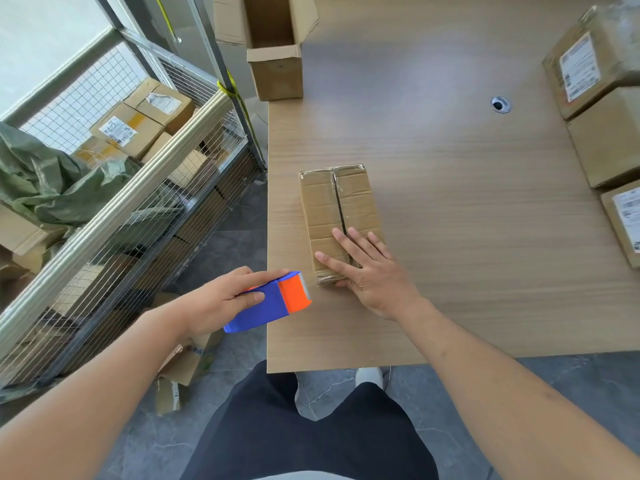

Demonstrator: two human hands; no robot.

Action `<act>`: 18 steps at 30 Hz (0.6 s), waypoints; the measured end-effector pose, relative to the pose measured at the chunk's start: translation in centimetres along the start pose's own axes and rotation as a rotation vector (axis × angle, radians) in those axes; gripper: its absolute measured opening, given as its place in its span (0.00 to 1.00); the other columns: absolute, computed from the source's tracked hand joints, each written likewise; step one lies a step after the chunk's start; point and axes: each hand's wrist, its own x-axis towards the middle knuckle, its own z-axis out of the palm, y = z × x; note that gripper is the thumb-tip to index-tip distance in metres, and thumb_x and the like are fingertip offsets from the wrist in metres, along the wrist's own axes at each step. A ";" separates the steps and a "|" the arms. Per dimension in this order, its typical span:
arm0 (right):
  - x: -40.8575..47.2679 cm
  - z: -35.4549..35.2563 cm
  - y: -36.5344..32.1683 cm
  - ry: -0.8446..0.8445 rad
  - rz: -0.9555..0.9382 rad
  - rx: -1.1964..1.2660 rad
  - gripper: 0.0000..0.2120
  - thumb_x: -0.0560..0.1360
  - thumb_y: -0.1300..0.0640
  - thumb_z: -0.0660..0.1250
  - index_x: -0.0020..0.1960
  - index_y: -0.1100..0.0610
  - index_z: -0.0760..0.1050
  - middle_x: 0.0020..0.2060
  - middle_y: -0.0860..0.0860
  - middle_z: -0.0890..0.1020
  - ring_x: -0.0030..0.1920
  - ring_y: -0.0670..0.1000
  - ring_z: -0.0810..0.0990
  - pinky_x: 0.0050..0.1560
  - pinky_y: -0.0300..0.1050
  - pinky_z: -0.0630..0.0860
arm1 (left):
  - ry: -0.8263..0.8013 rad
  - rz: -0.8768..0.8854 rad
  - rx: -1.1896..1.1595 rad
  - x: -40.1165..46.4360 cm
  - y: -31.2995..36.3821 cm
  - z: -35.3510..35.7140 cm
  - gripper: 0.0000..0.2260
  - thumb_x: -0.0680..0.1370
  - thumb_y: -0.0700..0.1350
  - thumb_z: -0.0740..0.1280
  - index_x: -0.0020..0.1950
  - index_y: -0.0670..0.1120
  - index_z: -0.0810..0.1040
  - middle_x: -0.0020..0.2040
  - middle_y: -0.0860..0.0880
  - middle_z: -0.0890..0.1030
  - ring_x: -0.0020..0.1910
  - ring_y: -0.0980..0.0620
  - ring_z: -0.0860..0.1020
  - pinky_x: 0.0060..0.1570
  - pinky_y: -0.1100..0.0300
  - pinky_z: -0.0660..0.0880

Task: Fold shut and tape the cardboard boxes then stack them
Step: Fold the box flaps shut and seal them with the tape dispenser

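The right hand (367,268) presses flat, fingers spread, pinning the box (341,216) flaps shut. The left hand (221,299) grips the tape dispenser (277,299), its toothed end just beside those fingers, seemingly ready to tape.

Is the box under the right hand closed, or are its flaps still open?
Folded shut, not yet taped. The box's two flaps lie flat, a dark seam between them, and the right hand presses them.

Our left hand (221,299) curls in a grip, thumb on the side, forearm reaching forward. Our right hand (367,268) lies flat, fingers spread, palm down, arm extended.
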 end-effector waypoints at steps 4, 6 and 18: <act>0.0 -0.4 -0.1 -0.030 0.007 0.027 0.27 0.83 0.43 0.59 0.80 0.34 0.56 0.83 0.48 0.53 0.82 0.53 0.52 0.81 0.56 0.51 | 0.014 -0.007 0.013 -0.1 -0.3 0.0 0.24 0.87 0.48 0.58 0.73 0.78 0.62 0.54 0.54 0.73 0.54 0.55 0.75 0.59 0.55 0.70; 0.0 -0.6 -0.1 -0.045 0.007 0.033 0.26 0.83 0.40 0.55 0.80 0.34 0.55 0.83 0.48 0.52 0.82 0.53 0.51 0.81 0.55 0.49 | 0.042 -0.029 0.082 0.5 -0.4 0.3 0.24 0.87 0.50 0.57 0.72 0.80 0.59 0.53 0.55 0.73 0.52 0.57 0.74 0.54 0.58 0.68; 0.2 -1.1 -0.3 -0.129 0.036 0.076 0.27 0.82 0.32 0.48 0.79 0.30 0.50 0.83 0.45 0.46 0.83 0.50 0.44 0.81 0.54 0.43 | 0.025 -0.242 0.233 3.1 -1.5 1.3 0.19 0.86 0.52 0.54 0.76 0.67 0.64 0.63 0.53 0.79 0.59 0.50 0.76 0.59 0.51 0.70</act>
